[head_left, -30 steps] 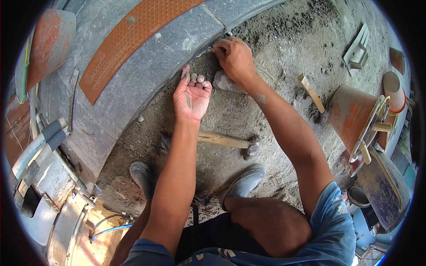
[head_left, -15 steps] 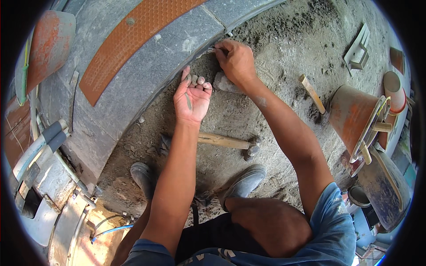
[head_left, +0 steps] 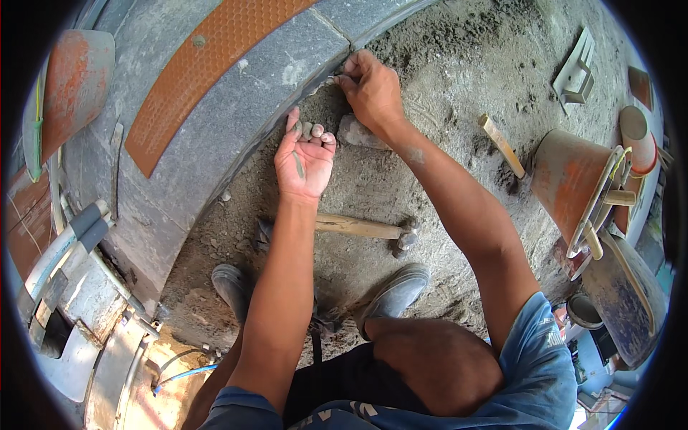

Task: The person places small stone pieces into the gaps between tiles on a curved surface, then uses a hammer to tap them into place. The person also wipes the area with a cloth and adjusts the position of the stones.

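Observation:
My right hand (head_left: 373, 89) is pinched closed beside the edge of the grey stone slab (head_left: 265, 97), close to a joint; whatever its fingertips hold is hidden. My left hand (head_left: 308, 158) is palm up next to the same edge, fingers half curled and apart, with grey mortar smears on fingers and palm. A rough stone (head_left: 358, 132) lies on the sandy ground under my right wrist. Below my hands, a hammer (head_left: 358, 226) with a wooden handle rests on the ground, partly covered by my left forearm.
An orange textured strip (head_left: 208, 64) lies on the slab. To the right are a wooden handle piece (head_left: 502, 145), a metal trowel (head_left: 575, 72) and a tipped mortar-stained bucket (head_left: 570, 179). Another stained bucket (head_left: 77, 89) stands at far left. Pipes (head_left: 64, 244) are at lower left.
My right hand has shifted slightly, its fingers still bent near the slab edge. The whole view has moved a little; my left hand keeps its palm-up pose.

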The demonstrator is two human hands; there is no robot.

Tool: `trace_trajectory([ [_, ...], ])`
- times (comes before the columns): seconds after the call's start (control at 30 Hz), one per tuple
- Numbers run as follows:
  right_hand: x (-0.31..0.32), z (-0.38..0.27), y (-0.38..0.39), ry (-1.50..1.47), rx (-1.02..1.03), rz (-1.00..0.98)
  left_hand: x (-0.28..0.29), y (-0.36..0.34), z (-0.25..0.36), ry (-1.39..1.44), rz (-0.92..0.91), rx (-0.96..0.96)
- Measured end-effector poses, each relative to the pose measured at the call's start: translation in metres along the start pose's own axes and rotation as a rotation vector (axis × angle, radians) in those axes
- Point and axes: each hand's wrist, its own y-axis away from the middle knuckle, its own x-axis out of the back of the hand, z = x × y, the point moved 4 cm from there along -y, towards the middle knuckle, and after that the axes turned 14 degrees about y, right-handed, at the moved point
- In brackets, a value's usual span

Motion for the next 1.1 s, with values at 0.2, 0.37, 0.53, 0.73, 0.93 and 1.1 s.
trace_trajectory([
  [0.2, 0.001, 0.000, -0.001, -0.054, -0.005, -0.003, 0.000, 0.000, -0.001, 0.014, -0.014, 0.012],
  [0.37, 0.000, -0.003, -0.001, -0.020, -0.041, -0.019, 0.001, 0.000, 0.000, -0.001, -0.006, 0.006],
  [0.53, -0.003, 0.000, -0.001, 0.024, -0.037, 0.016, -0.001, 0.000, -0.001, -0.013, 0.008, 0.006],
  [0.73, -0.004, -0.001, -0.001, 0.038, 0.006, 0.024, -0.003, 0.000, 0.000, -0.031, 0.009, -0.014],
  [0.93, 0.003, 0.001, 0.003, -0.008, 0.004, -0.006, -0.006, 0.001, 0.000, -0.024, 0.077, -0.029],
  [1.1, 0.013, 0.008, 0.011, -0.097, -0.046, 0.069, -0.011, 0.003, 0.003, -0.055, 0.136, -0.058],
])
